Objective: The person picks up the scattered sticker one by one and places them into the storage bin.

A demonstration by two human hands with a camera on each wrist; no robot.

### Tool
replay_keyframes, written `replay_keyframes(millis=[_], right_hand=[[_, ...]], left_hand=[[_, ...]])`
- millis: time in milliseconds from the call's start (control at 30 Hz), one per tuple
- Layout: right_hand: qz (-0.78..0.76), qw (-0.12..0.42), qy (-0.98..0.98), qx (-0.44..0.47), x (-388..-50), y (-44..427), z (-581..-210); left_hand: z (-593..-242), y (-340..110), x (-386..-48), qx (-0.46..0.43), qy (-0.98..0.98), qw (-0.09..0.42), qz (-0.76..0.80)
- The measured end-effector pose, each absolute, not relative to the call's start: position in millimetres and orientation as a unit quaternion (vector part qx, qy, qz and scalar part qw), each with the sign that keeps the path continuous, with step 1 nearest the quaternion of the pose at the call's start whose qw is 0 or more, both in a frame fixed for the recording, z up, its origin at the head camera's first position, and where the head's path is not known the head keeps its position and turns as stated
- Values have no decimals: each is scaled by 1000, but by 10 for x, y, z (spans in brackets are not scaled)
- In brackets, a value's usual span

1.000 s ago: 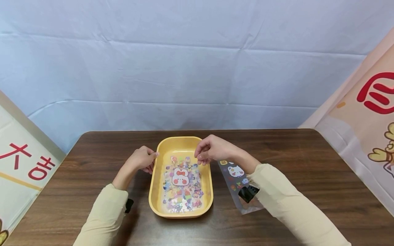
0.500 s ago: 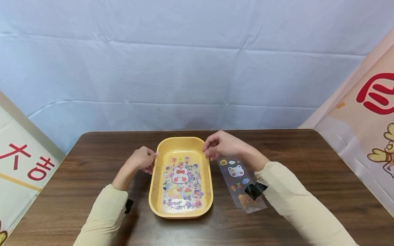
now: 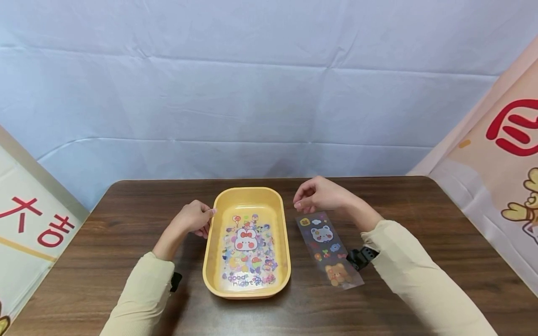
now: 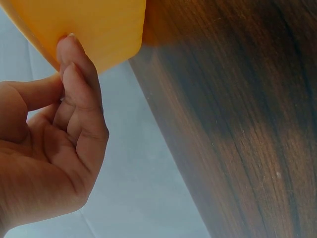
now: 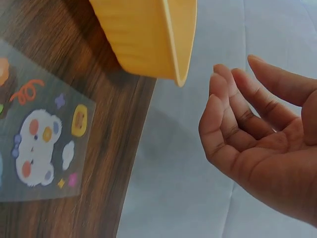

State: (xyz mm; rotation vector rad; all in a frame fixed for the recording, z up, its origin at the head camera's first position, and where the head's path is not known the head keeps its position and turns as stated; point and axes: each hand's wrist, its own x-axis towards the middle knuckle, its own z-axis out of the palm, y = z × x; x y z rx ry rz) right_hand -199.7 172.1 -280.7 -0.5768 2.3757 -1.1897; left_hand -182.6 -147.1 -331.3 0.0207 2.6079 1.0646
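Observation:
A yellow tray (image 3: 250, 195) lies on the table, and clear sticker sheets (image 3: 248, 256) are in it, the top one with a white rabbit and "good night" lettering. My left hand (image 3: 194, 218) pinches the tray's left rim; in the left wrist view the thumb is at the rim and the fingers (image 4: 81, 84) lie against the outer wall. To the right of the tray, my right hand (image 3: 321, 195) hovers with loosely bent fingers and holds nothing; the right wrist view shows a gap between thumb and fingers. Below that hand, another clear sticker sheet (image 3: 328, 249) with bears lies flat on the table.
The brown wooden table (image 3: 403, 210) has its far edge just behind the tray. A pale cloth (image 3: 269, 93) hangs behind it. Printed banners (image 3: 500, 186) stand at both sides. A black strap (image 3: 362, 257) is on the right wrist.
My right hand has moved right, from above the tray to beside it, uncovering more of the bear sheet. The rabbit sheet has settled flat in the tray. My left hand stays on the rim.

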Motion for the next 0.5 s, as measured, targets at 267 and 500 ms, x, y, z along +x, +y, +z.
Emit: replay_keyframes(millis=[267,500], right_hand=[[-452,206,853,-158,-2021,1908,-2917],[-434,200,868,-137,-2031,2034,-2989]], left_hand=[[-3314,-1471,-1822,8,914,159,373],[-3309,-1467,-1823,4,914,162,372]])
